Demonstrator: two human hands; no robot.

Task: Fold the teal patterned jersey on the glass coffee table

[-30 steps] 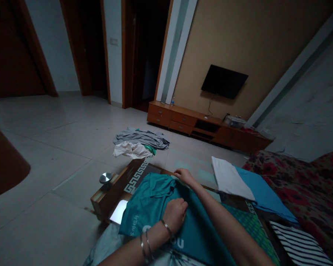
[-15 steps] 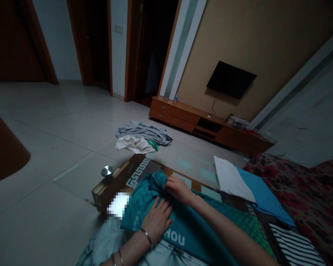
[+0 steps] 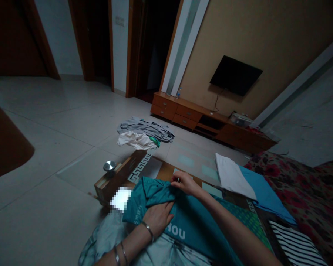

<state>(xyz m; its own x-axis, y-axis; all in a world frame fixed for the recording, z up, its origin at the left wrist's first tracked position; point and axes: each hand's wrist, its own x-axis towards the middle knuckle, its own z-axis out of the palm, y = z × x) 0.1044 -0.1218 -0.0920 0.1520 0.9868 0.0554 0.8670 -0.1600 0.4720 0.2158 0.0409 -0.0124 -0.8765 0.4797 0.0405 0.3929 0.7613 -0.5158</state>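
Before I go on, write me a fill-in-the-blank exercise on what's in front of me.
1. The bangled hand resting on the teal shirt is the ____ one.
2. Pinching the shirt's cloth is the ____ hand.
3. The striped garment is black and ____.
4. Right beside the white cloth lies a ____ one.

Missing words: left; right; white; blue.

L grip (image 3: 157, 217) – bare; slvr bangle (image 3: 148, 229) @wrist (image 3: 142, 233), 2 slvr bangles (image 3: 124, 252) up f'arm (image 3: 132, 244); R grip (image 3: 184, 182) – bare
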